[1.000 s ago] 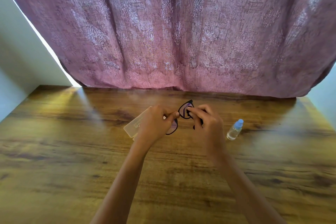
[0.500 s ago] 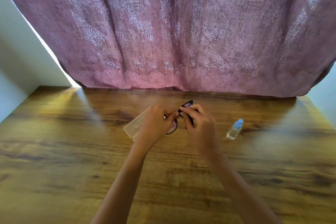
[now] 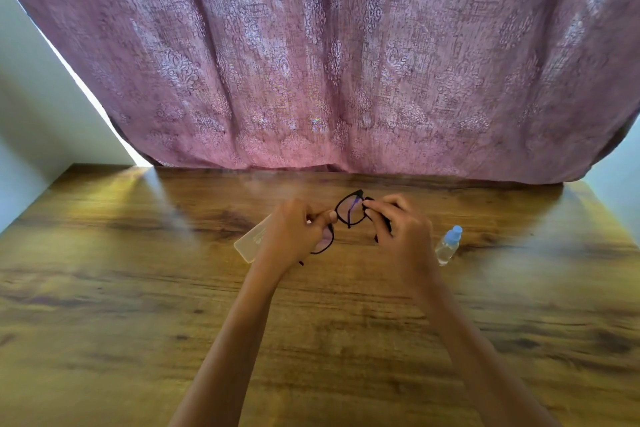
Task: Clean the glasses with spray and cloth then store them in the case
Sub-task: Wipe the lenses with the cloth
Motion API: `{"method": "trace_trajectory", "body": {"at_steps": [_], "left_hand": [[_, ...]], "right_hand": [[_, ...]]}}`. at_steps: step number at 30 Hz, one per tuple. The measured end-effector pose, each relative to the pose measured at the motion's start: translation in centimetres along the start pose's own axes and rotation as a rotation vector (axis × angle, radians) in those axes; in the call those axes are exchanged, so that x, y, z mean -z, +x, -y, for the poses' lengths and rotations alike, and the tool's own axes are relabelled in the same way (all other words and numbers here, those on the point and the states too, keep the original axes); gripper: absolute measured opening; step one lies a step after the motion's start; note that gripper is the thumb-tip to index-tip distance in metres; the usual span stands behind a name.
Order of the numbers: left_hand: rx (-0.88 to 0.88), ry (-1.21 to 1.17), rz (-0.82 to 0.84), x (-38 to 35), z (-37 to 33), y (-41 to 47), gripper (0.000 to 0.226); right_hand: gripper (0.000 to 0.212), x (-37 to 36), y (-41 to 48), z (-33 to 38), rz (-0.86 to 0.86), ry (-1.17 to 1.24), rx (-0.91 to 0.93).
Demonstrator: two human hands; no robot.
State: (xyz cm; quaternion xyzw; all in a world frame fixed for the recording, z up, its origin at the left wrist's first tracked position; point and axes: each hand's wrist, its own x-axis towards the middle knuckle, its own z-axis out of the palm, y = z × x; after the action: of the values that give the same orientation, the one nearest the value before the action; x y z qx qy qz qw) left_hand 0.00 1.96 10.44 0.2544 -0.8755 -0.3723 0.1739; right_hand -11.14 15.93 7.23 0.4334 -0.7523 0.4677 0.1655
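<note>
Both hands are gripping the glasses (image 3: 349, 209), holding them just above the table (image 3: 138, 288). The left hand (image 3: 294, 232) is curling round the nearer lens, thumb and forefinger pinching the frame. The right hand (image 3: 403, 236) is pinching the outer edge of the farther lens with its fingertips (image 3: 372, 206). Something dark is poking out under those right fingers, and I cannot tell whether that is the cloth or a folded arm of the frame. The glasses are slanting from near-left to far-right between the two hands. The case (image 3: 250, 243) is lying on the table just beside the left hand, partly hidden behind it, and its long side is running along much the same slant. So the left hand looks to be the nearer one for storing, needing only a short carry leftward. The spray bottle (image 3: 447, 247) is sitting near the right hand, on its outer side.
</note>
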Motion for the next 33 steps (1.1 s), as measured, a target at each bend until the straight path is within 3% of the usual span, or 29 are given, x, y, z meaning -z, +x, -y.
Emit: {"method": "trace_trajectory", "body": {"at_steps": [8,21,28,33], "left_hand": [[0.006,-0.012,0.011,0.0,-0.3,0.0,0.021],[-0.080,0.071,-0.018,0.1,-1.0,-0.6,0.021],[-0.057,0.087,0.010,0.1,-1.3,-0.4,0.021],[-0.075,0.061,-0.018,0.1,-1.2,-0.6,0.021]], "right_hand": [[0.023,-1.3,-1.1,1.6,0.035,0.032,0.077],[0.018,-0.5,0.8,0.6,-0.064,-0.021,-0.035],[0.017,-1.4,-0.3,1.8,-0.028,0.035,0.065],[0.017,-1.2,0.1,1.3,-0.036,0.046,0.027]]}}
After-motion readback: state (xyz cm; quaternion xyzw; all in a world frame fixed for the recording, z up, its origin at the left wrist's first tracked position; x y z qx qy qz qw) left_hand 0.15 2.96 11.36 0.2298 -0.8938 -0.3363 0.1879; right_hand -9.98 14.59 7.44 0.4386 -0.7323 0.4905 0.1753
